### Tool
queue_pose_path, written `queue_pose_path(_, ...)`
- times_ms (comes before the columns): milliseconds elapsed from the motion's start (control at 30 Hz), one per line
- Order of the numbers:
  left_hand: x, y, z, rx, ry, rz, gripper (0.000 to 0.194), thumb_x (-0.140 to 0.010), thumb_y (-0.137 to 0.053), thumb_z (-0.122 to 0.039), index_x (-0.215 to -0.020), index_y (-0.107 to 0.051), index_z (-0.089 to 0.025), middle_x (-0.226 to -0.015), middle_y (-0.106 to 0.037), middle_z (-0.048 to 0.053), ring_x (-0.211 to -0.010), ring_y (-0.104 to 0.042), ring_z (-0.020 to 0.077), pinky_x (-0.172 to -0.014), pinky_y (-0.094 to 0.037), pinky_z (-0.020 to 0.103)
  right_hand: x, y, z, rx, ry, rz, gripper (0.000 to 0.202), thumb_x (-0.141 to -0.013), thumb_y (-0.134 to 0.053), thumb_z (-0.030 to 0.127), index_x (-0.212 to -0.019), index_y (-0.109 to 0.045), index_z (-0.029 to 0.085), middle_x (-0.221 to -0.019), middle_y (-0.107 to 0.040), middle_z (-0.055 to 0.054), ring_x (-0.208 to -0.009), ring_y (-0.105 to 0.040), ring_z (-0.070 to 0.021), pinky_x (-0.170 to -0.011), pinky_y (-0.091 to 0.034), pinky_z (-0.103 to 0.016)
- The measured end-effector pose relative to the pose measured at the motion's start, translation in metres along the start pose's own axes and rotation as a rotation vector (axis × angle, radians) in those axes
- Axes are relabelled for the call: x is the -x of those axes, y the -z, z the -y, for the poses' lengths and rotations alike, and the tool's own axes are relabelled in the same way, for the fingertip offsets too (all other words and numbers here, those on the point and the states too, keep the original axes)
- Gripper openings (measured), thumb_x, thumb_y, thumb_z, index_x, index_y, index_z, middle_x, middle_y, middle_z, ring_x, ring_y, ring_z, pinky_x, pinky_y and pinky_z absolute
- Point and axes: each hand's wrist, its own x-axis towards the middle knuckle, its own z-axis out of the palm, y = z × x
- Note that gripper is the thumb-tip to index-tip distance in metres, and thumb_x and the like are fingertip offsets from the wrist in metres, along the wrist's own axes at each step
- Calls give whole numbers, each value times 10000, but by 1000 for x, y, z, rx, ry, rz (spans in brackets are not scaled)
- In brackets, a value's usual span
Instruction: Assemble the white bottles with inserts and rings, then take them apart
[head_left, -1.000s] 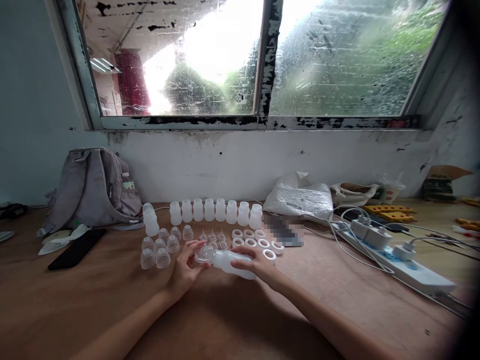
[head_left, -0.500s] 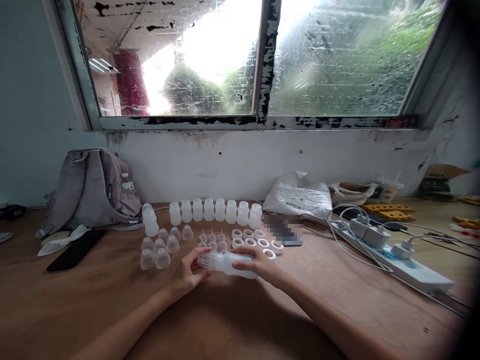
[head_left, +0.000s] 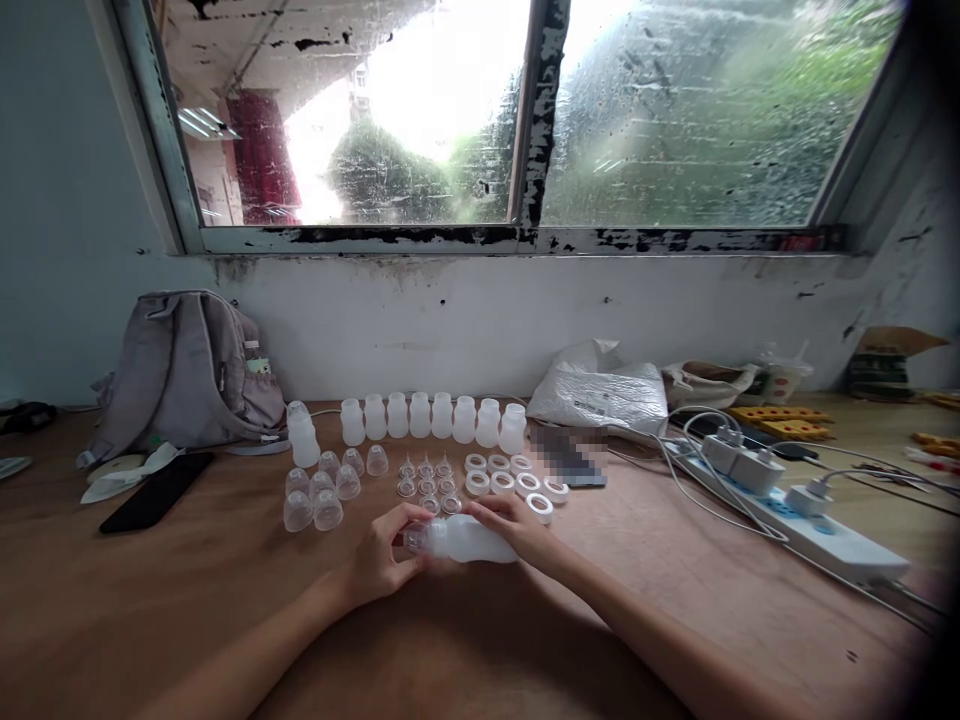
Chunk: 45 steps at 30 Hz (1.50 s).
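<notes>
A white translucent baby bottle (head_left: 480, 540) lies sideways between my hands, low over the table, its clear cap pointing left. My left hand (head_left: 386, 555) is closed around the clear cap (head_left: 421, 538). My right hand (head_left: 517, 530) grips the bottle's body from above at its right end. Just beyond my hands lie several clear nipples (head_left: 427, 487) in rows, and to their right several white collar rings (head_left: 502, 482). Clear dome caps (head_left: 328, 508) are grouped on the left. Behind them stands a row of open bottles (head_left: 420, 415), with one capped bottle (head_left: 303, 437) left of the row.
A grey backpack (head_left: 180, 375) and a black phone (head_left: 154, 492) are at the left. Toward the right are a silver bag (head_left: 604, 390), a partly blurred dark device (head_left: 574, 462) and a white power strip (head_left: 832, 535) with plugs and loose cables. A window wall closes off the back.
The bottle and both hands have come slightly nearer to me and to the right in view. The left fingers have shifted around the cap. More of the nipples' front row shows.
</notes>
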Motion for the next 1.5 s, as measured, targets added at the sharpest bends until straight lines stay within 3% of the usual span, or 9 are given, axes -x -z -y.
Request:
queue_pose_path(400, 3, -6, -1, -113, -196, -41, 356, -677, -596, -207, -1020, -509, -171, -961, -581, 88, -887, -557, 205, -744, -462, 298, 3, -9, -5, -5, 26, -113, 391, -762, -467, 470, -680, -684, 155, -582, -560, -38, -586, -467, -155, -523, -328, -258)
queue_pose_path(700, 2, -8, -7, -47, -291, -112, 389, -683, -617, -183, -1050, -487, -186, -971, -561, 95, -912, -543, 214, -782, -448, 318, 7, -14, -6, -154, 8, -136, 345, -750, -483, 435, -686, -678, 158, -573, -514, -18, -576, -441, -131, -505, -304, -237)
queue_pose_path(767, 3, -9, -12, 27, -241, -91, 397, -668, -636, -185, -1041, -500, -184, -980, -557, 96, -909, -539, 218, -780, -444, 315, 8, -15, -9, -207, -16, -104, 339, -752, -480, 442, -722, -671, 164, -619, -542, -22, -603, -465, -138, -514, -322, -234)
queue_pose_path(833, 2, -12, -16, 174, -105, -85, 392, -660, -650, -203, -1025, -507, -182, -985, -557, 93, -877, -547, 208, -750, -453, 297, 8, -16, -11, -245, -40, -83, 328, -755, -483, 444, -733, -653, 164, -655, -560, -23, -622, -480, -142, -518, -332, -230)
queue_pose_path(1000, -6, -21, -19, 703, 236, -272, 506, -673, -651, -246, -1113, -403, -211, -1008, -567, 71, -919, -543, 194, -783, -451, 301, 3, -17, -10, -234, -59, -113, 338, -789, -436, 456, -776, -614, 170, -715, -568, -20, -646, -490, -146, -517, -337, -224)
queue_pose_path(1133, -9, -22, -15, 858, 356, -331, 432, -696, -626, -302, -1067, -443, -176, -1000, -570, 82, -942, -539, 202, -814, -443, 326, 1, -16, -6, -145, -24, -127, 356, -818, -382, 462, -905, -608, 201, -837, -587, -27, -770, -515, -176, -616, -383, -250)
queue_pose_path(1300, -16, -6, -17, 612, 344, -324, 326, -735, -562, -361, -987, -521, -158, -952, -582, 76, -894, -547, 199, -729, -466, 292, 3, -17, -4, -124, -27, -163, 367, -818, -363, 480, -915, -600, 216, -880, -590, -32, -805, -526, -189, -653, -406, -271)
queue_pose_path(1500, -46, 58, -39, -92, 117, -272, 313, -726, -551, -366, -990, -568, -200, -969, -600, 40, -865, -543, 186, -782, -426, 299, -4, -16, -16, -289, -22, -200, 345, -803, -392, 489, -870, -550, 189, -803, -549, -41, -706, -521, -157, -546, -423, -246)
